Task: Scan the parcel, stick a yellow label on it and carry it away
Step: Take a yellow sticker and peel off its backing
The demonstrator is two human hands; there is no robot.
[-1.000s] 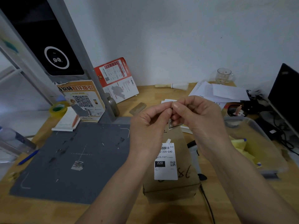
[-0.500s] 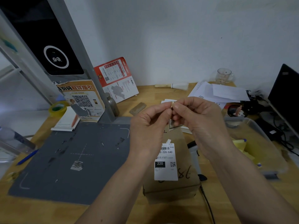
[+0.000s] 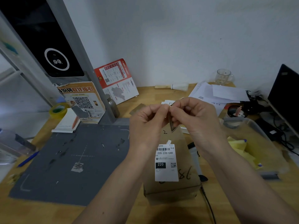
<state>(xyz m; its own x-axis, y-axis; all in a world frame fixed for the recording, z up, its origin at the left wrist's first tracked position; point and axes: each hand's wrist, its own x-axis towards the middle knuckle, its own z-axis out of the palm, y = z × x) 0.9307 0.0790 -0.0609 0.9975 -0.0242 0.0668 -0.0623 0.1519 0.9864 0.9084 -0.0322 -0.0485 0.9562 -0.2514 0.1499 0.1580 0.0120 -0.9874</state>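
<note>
A brown cardboard parcel [image 3: 172, 186] lies on the wooden desk in front of me, with a white shipping label [image 3: 166, 162] reading 220-220-C40 on top and handwritten numbers beside it. Above its far end, my left hand [image 3: 145, 122] and my right hand [image 3: 195, 117] meet fingertip to fingertip, both pinching a small sticker [image 3: 171, 125] that hangs edge-on between them. Its colour is hard to tell. A stack of yellow labels [image 3: 241, 148] sits in a clear plastic bin [image 3: 265, 143] to the right.
A grey scanning mat [image 3: 68, 159] lies left of the parcel below a scanner post [image 3: 80, 62]. A handheld scanner [image 3: 195, 155] with its cable lies right of the parcel. A tape roll [image 3: 58, 109], notepad, blue pen, papers, glass mug [image 3: 224, 76] and monitor edge ring the desk.
My hands stay together above the parcel. The fingers have worked the small sticker so more of it hangs down between them. The parcel has not moved.
</note>
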